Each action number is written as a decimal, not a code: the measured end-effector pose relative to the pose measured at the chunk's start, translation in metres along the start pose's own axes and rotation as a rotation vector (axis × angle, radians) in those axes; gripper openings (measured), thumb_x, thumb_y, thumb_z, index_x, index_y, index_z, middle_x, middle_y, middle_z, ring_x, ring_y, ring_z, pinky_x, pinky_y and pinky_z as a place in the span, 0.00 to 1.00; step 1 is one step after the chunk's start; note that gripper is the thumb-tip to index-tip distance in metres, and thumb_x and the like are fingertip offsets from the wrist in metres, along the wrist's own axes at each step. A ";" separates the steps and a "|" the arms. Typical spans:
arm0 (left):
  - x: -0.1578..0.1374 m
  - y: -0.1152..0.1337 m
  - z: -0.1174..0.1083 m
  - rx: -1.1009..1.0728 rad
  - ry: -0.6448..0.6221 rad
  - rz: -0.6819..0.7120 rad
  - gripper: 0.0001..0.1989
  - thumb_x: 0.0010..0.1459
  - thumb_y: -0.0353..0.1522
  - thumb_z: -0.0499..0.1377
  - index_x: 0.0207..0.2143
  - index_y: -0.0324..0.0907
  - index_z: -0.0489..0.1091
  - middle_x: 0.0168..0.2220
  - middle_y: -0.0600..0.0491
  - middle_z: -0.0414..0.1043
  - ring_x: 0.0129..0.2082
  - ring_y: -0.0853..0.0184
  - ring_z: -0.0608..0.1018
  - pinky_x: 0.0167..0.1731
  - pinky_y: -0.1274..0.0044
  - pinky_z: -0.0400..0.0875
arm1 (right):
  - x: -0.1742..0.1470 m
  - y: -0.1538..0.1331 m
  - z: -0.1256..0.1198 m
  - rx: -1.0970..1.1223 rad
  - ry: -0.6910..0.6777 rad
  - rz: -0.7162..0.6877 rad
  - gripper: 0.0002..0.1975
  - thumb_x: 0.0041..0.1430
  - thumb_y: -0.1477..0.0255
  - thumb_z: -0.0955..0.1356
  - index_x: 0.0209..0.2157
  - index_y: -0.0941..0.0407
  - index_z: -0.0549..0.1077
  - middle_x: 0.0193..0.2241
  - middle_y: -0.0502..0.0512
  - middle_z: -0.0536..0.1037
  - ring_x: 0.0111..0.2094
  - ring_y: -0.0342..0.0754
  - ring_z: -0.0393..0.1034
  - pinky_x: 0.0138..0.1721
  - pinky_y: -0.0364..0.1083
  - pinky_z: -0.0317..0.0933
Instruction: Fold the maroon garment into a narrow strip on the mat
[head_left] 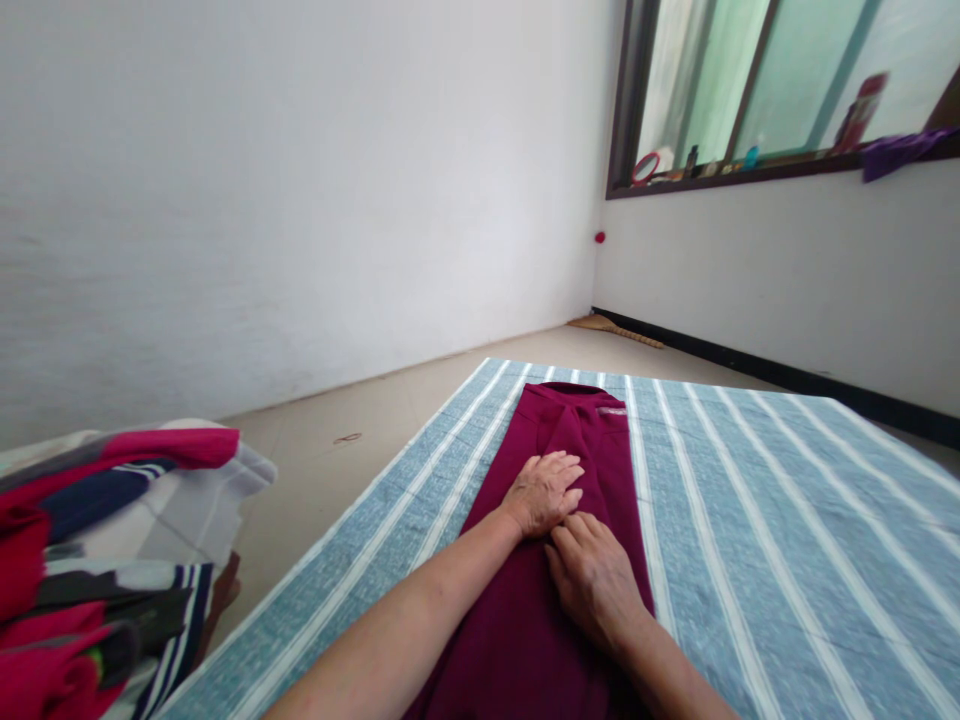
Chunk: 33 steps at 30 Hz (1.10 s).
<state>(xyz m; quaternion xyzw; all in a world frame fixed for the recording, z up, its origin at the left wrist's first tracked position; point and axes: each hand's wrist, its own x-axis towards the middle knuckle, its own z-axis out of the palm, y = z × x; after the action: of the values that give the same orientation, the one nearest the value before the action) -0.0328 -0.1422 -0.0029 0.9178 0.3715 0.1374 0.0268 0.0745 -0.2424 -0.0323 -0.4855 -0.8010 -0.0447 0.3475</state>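
Observation:
A long maroon garment [517, 600] lies folded into a narrow strip on the striped cloth. At its far end is a dark, curved opening, with a short whitish strip near the right corner; its exact kind is unclear. My left hand [544, 492] rests flat on the middle of the fabric, fingers stretched out toward the right. Just below and to the right, my right hand [596, 575] presses on the same fabric with its fingers slightly bent and the thumb apart. The two hands nearly touch. Wrinkles run across the fabric beyond them.
Blue-and-white striped cloth [720, 520] covers the flat surface beneath the garment. A pile of clothes [142, 520] stands at the left. Behind are a pale floor [300, 480], white walls and a window sill holding a round mirror [646, 167] and a purple cloth [904, 152].

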 end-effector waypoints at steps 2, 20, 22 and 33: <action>0.000 0.000 -0.001 0.001 -0.002 -0.001 0.18 0.61 0.37 0.50 0.53 0.46 0.64 0.58 0.54 0.62 0.59 0.63 0.60 0.56 0.67 0.55 | 0.000 0.000 0.000 0.000 -0.004 0.006 0.07 0.60 0.76 0.61 0.29 0.56 0.68 0.29 0.54 0.69 0.33 0.49 0.62 0.39 0.48 0.56; 0.000 0.002 -0.003 -0.004 -0.001 -0.004 0.18 0.60 0.37 0.51 0.52 0.45 0.65 0.58 0.54 0.62 0.59 0.63 0.60 0.56 0.67 0.55 | 0.000 0.000 0.000 -0.019 0.007 -0.006 0.07 0.59 0.76 0.61 0.29 0.55 0.67 0.28 0.53 0.69 0.32 0.49 0.62 0.38 0.48 0.56; 0.000 0.002 -0.002 -0.004 -0.001 -0.002 0.18 0.60 0.37 0.51 0.52 0.45 0.65 0.58 0.54 0.62 0.59 0.63 0.60 0.56 0.67 0.55 | 0.000 0.000 0.000 -0.018 0.003 -0.003 0.06 0.60 0.76 0.61 0.29 0.55 0.67 0.28 0.53 0.69 0.33 0.49 0.62 0.38 0.48 0.56; -0.001 0.001 -0.001 0.013 0.028 0.006 0.17 0.60 0.37 0.51 0.51 0.45 0.66 0.57 0.54 0.63 0.58 0.63 0.61 0.54 0.67 0.57 | -0.001 -0.001 0.001 0.008 -0.017 0.017 0.07 0.60 0.77 0.60 0.30 0.55 0.67 0.29 0.54 0.69 0.34 0.50 0.62 0.39 0.49 0.56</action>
<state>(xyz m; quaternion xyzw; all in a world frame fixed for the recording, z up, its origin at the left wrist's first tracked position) -0.0327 -0.1437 -0.0022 0.9171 0.3699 0.1479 0.0150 0.0738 -0.2430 -0.0333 -0.4912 -0.8001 -0.0344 0.3428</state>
